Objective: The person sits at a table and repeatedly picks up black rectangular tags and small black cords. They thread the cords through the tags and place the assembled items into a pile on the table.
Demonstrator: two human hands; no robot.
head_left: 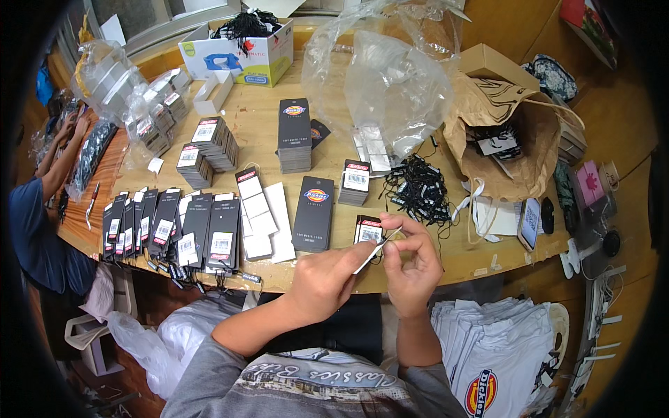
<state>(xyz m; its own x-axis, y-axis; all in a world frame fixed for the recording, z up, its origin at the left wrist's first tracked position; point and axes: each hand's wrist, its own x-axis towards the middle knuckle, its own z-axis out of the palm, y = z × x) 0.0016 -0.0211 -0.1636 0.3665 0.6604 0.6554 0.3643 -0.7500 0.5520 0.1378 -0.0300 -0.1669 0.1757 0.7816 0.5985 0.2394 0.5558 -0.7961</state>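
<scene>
Moderately bright, even indoor light is falling over the wooden tabletop [258,115], the left hand [322,276] and the right hand [411,275], casting only soft shadows, while the clear plastic bag [398,83] at the upper middle is catching pale glints and the phone [529,224] at the right is showing a bright screen. The far left and right are lying dimmer, and a black, rounded border is swallowing the corners. The fisheye lens is bending the tabletop's edges into curves, and small detail toward the rim is looking soft.
</scene>
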